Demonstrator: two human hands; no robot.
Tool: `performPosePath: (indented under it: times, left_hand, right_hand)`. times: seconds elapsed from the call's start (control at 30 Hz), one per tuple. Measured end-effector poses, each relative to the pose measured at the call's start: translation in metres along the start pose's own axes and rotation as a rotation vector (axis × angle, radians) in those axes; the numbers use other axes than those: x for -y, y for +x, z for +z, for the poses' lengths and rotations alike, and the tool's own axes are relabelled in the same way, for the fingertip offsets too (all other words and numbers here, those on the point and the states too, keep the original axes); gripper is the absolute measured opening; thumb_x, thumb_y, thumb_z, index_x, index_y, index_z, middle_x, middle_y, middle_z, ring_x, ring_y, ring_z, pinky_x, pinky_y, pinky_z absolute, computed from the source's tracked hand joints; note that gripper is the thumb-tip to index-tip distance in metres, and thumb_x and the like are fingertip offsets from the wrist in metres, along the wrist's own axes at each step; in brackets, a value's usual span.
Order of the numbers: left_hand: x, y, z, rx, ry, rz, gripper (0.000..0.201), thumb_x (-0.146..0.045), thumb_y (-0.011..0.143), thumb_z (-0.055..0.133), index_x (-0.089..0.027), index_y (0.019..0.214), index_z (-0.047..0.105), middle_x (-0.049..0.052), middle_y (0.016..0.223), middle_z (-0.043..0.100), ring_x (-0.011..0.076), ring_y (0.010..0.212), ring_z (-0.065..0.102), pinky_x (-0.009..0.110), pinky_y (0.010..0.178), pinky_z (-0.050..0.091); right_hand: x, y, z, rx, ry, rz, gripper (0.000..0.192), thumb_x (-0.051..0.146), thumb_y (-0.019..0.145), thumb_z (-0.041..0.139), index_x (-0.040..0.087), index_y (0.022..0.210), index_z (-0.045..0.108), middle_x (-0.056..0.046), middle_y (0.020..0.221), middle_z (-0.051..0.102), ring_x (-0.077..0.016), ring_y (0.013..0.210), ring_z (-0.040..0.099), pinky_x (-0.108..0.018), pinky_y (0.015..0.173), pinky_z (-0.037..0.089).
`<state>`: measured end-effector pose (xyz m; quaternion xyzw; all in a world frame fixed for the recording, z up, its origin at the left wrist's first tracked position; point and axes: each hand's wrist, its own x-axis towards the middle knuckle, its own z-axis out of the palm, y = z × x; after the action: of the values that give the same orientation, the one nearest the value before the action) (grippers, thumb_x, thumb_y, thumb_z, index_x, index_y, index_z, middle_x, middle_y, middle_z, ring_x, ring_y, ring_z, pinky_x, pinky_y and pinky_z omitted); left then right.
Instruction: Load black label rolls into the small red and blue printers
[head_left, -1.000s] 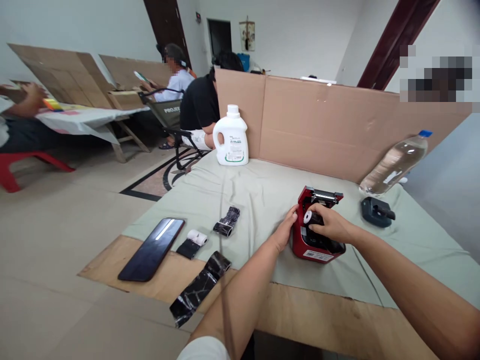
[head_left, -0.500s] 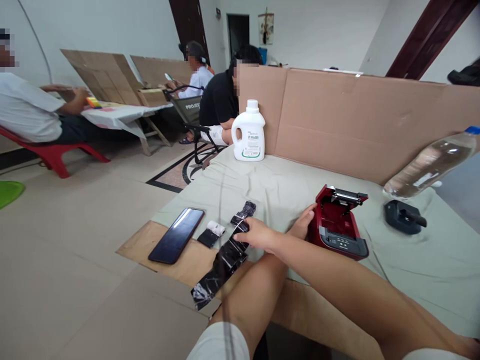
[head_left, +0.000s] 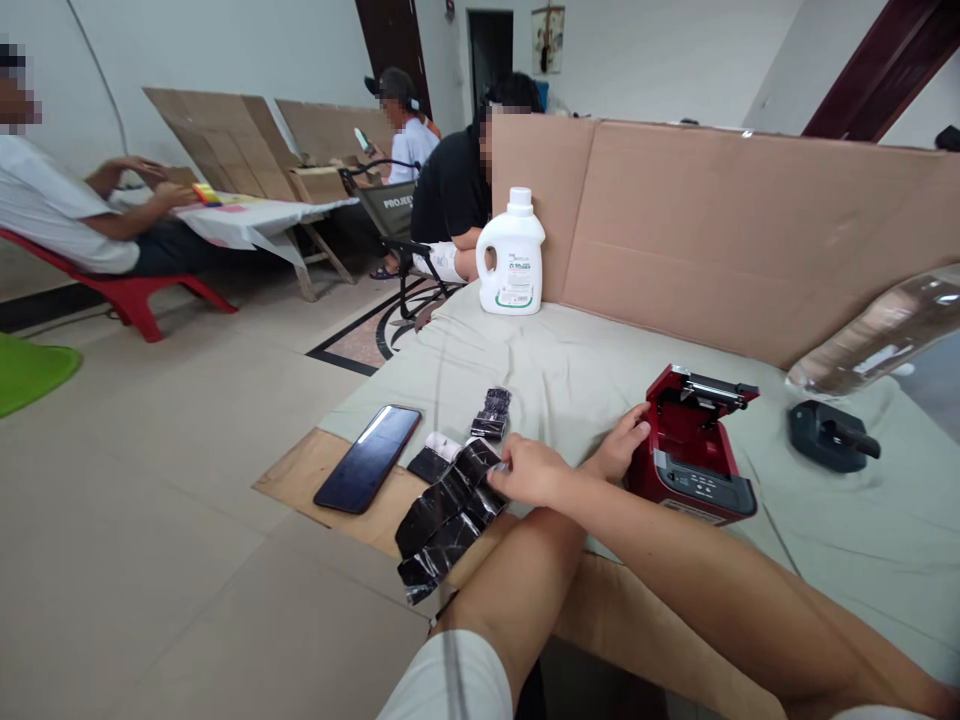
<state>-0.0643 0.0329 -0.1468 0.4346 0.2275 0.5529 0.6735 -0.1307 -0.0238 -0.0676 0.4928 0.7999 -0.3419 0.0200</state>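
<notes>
My arms cross. My right hand (head_left: 531, 470), reaching over to the left, pinches the edge of a shiny black paper strip (head_left: 450, 520). The strip is creased into folds and hangs past the table edge. Just beyond it lies a crumpled black piece (head_left: 492, 412); I cannot tell whether the two are joined. A small black and white roll (head_left: 435, 456) is partly covered by the strip. My left hand (head_left: 621, 445), passing under the right forearm, holds the left side of a red label printer (head_left: 701, 450). The printer's lid stands raised, and its bay shows no roll.
A phone (head_left: 367, 460) lies left of the strip. A white detergent bottle (head_left: 511, 255) stands at the back, before a cardboard screen (head_left: 675, 230). On the right are a dark handheld device (head_left: 832, 436) and a large clear bottle (head_left: 885, 330). Several people sit beyond.
The black strip has spread into wider folds, and its lower part has shifted away from the far crumpled piece. My right hand still pinches it. The whole view has swung slightly left.
</notes>
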Motion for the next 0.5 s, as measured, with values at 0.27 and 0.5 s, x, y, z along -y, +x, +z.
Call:
performPosePath:
  times: [0.27, 0.5]
  left_hand:
    - [-0.005, -0.003, 0.003, -0.015, 0.033, -0.035, 0.072, -0.052, 0.079, 0.065, -0.023, 0.141, 0.043, 0.007, 0.151, 0.04, 0.0304, 0.141, 0.031, 0.043, 0.119, 0.018]
    - [-0.003, -0.002, 0.0, -0.01, 0.113, -0.014, 0.073, -0.047, 0.079, 0.066, -0.022, 0.143, 0.041, 0.009, 0.148, 0.043, 0.0303, 0.14, 0.031, 0.045, 0.118, 0.019]
  right_hand:
    - [0.009, -0.024, 0.01, 0.188, -0.301, -0.186, 0.029, 0.038, 0.067, 0.071, 0.019, 0.089, 0.068, -0.013, 0.092, 0.072, -0.0323, 0.086, 0.068, -0.039, 0.069, 0.053]
    - [-0.036, -0.074, -0.048, 0.17, 0.427, -0.544, 0.04, 0.038, 0.067, 0.078, 0.021, 0.099, 0.062, -0.002, 0.097, 0.067, -0.0165, 0.088, 0.062, -0.029, 0.079, 0.05]
